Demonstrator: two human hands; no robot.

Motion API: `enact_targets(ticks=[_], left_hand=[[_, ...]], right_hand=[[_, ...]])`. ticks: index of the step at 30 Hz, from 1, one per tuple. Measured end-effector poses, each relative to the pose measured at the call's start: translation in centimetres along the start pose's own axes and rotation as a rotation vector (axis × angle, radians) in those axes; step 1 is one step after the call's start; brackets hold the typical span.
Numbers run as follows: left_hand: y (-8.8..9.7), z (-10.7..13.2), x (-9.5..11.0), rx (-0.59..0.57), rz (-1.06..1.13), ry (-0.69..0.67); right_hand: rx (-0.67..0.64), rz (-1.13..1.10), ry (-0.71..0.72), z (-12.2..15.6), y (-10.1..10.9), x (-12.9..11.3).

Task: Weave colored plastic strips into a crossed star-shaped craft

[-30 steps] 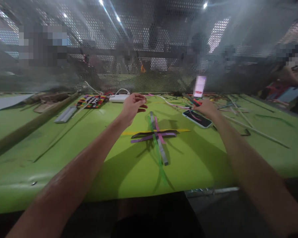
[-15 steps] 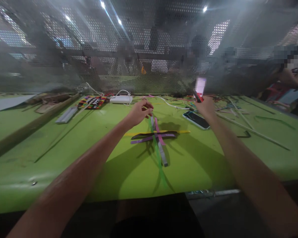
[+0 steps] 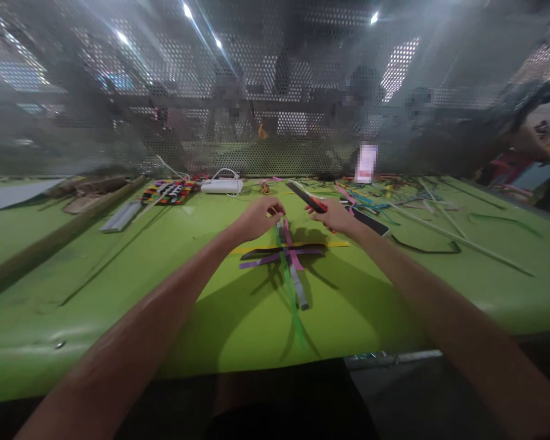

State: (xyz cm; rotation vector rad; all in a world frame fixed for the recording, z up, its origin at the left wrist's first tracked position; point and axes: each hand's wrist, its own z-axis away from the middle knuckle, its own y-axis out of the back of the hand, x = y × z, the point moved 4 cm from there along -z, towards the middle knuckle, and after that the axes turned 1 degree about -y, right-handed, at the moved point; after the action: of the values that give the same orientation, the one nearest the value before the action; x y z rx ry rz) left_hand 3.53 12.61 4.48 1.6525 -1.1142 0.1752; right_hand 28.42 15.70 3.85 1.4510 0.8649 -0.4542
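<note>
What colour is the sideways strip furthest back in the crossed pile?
The strip is yellow; head view shows it.

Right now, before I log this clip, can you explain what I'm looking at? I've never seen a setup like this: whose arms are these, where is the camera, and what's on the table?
There is no machine here. The two bare arms belong to one person, and the single camera sits on that person's head, looking forward and down, so you see their own view. They work at a green table in front of a perforated metal screen. In the middle lie coloured strips crossed over one another. The left hand pinches their far ends. The right hand has its grip shut on a black and red tool. A phone lies just beyond that hand. A white box with a cable and a small multicoloured mat sit farther back.
</note>
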Motion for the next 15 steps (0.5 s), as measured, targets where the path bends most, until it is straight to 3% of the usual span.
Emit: enact_targets(ticks=[5, 11, 15], left_hand=[[-0.2, 0.0, 0.0, -0.006, 0.014, -0.019], [-0.3, 0.0, 0.0, 0.001, 0.027, -0.051], [-0.2, 0.1, 0.1, 0.003, 0.016, -0.051]], right_hand=[[-0.017, -0.034, -0.025, 0.0, -1.5, 0.3], [-0.001, -0.217, -0.042, -0.3, -1.3, 1.3], [-0.063, -0.242, -0.049, -0.5, -1.6, 1.3]])
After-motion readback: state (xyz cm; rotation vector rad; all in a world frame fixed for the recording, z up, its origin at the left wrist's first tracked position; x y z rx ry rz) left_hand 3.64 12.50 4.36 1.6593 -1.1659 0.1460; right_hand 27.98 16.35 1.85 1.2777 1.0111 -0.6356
